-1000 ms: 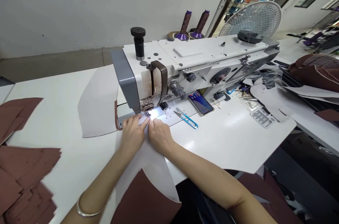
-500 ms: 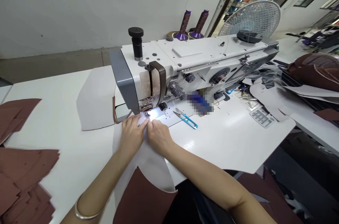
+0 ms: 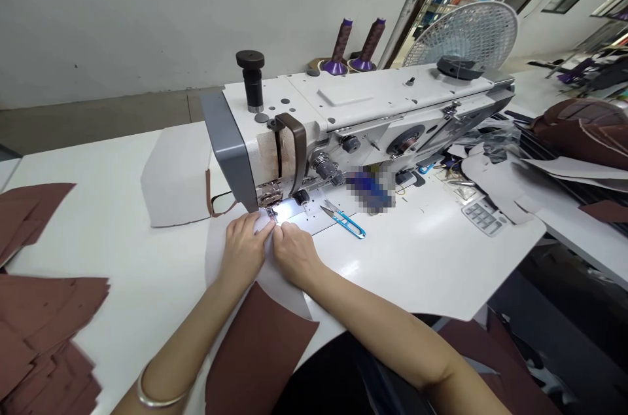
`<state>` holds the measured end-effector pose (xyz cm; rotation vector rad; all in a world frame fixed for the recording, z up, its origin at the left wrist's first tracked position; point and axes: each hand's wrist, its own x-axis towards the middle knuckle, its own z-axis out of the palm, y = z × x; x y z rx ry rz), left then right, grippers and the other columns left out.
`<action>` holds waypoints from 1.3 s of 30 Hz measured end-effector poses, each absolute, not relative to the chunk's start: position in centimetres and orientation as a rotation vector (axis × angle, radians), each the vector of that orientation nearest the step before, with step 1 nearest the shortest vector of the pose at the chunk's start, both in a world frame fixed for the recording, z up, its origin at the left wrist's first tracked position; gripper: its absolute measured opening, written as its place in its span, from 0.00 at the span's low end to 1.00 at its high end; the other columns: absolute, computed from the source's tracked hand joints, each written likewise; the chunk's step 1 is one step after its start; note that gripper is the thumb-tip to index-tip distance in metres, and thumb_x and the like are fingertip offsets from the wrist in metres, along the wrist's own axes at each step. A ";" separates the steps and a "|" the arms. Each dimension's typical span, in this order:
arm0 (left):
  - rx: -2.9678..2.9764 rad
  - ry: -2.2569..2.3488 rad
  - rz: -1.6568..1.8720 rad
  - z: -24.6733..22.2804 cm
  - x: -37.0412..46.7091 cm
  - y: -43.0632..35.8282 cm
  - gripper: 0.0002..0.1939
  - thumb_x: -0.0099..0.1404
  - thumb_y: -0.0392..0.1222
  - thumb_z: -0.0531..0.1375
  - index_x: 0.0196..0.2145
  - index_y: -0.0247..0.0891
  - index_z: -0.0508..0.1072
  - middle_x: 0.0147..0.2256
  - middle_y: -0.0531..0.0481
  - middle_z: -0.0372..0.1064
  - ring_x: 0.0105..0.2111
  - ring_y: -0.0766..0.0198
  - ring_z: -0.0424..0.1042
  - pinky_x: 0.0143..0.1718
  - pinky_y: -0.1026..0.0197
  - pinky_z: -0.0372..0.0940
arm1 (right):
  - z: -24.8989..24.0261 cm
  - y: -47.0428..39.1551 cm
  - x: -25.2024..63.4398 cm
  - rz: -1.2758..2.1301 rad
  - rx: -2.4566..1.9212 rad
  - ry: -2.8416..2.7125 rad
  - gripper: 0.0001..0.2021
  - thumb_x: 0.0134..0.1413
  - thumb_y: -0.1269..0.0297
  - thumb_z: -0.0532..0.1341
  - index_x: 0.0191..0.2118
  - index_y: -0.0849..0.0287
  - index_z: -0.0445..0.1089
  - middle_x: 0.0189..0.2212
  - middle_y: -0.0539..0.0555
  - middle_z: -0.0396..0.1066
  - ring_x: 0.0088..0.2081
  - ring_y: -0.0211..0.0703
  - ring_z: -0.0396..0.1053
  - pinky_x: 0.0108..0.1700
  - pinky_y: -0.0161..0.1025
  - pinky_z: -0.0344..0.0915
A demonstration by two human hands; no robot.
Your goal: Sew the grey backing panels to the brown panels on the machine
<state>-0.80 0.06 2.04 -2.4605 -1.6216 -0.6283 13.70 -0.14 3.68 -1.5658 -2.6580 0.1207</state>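
Pressing the panel at the machine, left hand lies flattened — right hand curls beside it, grip unclear.

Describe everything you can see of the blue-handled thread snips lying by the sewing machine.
The blue-handled thread snips are a small cutting tool with two slim, metallic-looking blades, tips slightly apart, and bright blue handle arms that join at a rounded end with a hole. They lie flat on the white work surface, in front of the sewing machine arm, angled with blades toward the needle area and handle toward the wearer's right. The right hand is nearby, but no hand touches them.
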 end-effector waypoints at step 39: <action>-2.632 -1.858 -0.518 4.9 -0.4 -0.8 0.17 0.64 0.35 0.48 0.42 0.34 0.74 0.50 0.40 0.68 0.51 0.50 0.65 0.52 0.48 0.62 | 3.8 0.5 13.7 0.059 -1.511 -2.646 0.10 0.63 0.73 0.47 0.44 0.63 0.64 0.36 0.58 0.66 0.38 0.46 0.63 0.30 0.37 0.60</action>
